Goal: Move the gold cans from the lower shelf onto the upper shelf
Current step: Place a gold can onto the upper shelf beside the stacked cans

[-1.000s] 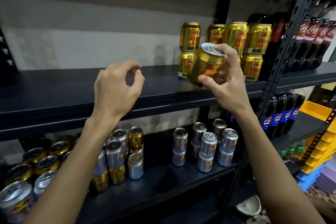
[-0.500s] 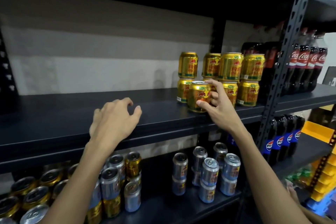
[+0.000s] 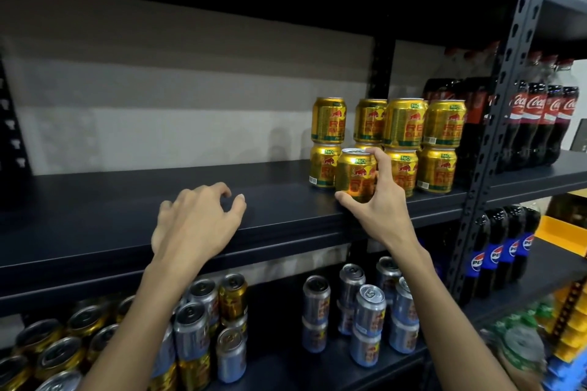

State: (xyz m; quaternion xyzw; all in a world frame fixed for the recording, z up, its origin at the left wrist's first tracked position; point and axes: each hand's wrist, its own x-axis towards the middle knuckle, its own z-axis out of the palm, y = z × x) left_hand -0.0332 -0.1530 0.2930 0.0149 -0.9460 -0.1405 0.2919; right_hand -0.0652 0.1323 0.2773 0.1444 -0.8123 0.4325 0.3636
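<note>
The upper shelf [image 3: 111, 197] is being shown as a wide dark board, mostly bare on the left. The lower shelf [image 3: 276, 368] is being crowded by mixed cans. A two-high stack of gold cans [image 3: 409, 124] is being kept at the right of the upper shelf, beside Coca-Cola bottles [image 3: 533, 124].

The left hand [image 3: 193, 225] is being held at the upper shelf's front edge, fingers loosely curled, nothing in it. The right hand [image 3: 378, 209] is being wrapped round one gold can [image 3: 354, 178]: thumb low on the left wall, fingers round the right side, index up at the rim. That can is being stood upright on the upper shelf, just in front of the stack.

Handling, judged: the can is probably full, so it is stiff and fairly heavy for its size. Its wall is smooth and slippery, so it is best taken round the middle. Stacked cans are being balanced rim on rim, so they can tip.

More gold cans [image 3: 232, 297] are being left below among silver cans [image 3: 370, 305]. The count is being blocked by both forearms and the frame edge. The can's base is being hidden by the thumb, so whether it is fully seated cannot be told.
</note>
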